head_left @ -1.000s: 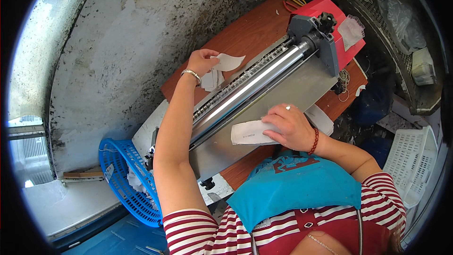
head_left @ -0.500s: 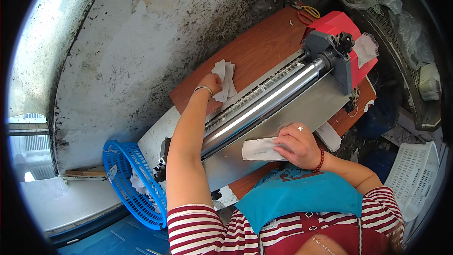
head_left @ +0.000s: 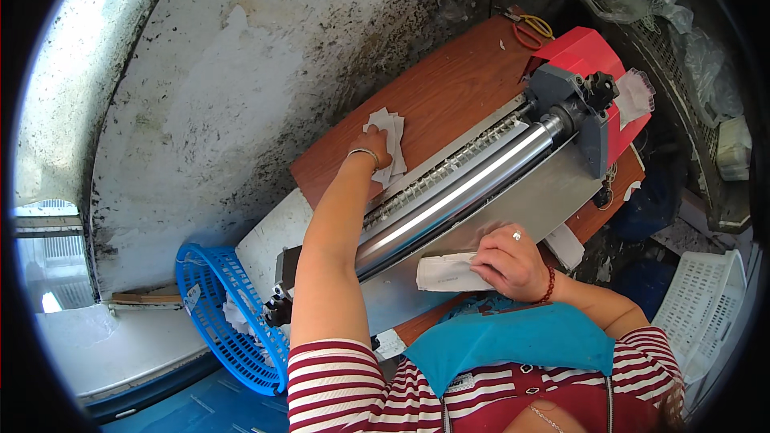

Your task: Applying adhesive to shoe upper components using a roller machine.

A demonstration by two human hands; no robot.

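Note:
My left hand (head_left: 372, 147), a bracelet at its wrist, reaches across the machine to the far side of the wooden board. Its fingers are closed at several loose white sheet pieces (head_left: 395, 130), paper or thin cloth. In my right hand (head_left: 513, 265), wearing a ring, a flat stack of long white strips (head_left: 443, 273) is pinched at its right end. That stack lies over the metal feed plate (head_left: 513, 200) on the near side. Between the hands runs the machine's shiny metal roller (head_left: 457, 196), with a ridged shaft (head_left: 457, 162) beyond it.
The machine's red housing (head_left: 581, 52) stands at the right end of the wooden board (head_left: 457, 72). More white pieces (head_left: 565, 246) lie by the plate. A blue basket (head_left: 233, 329) with white scraps sits at left, a white basket (head_left: 702, 301) at right. Behind is a stained wall (head_left: 224, 96).
The view has shifted slightly. My left hand has stayed at the loose white pieces, which now lie more spread. My right hand still holds the strips over the plate.

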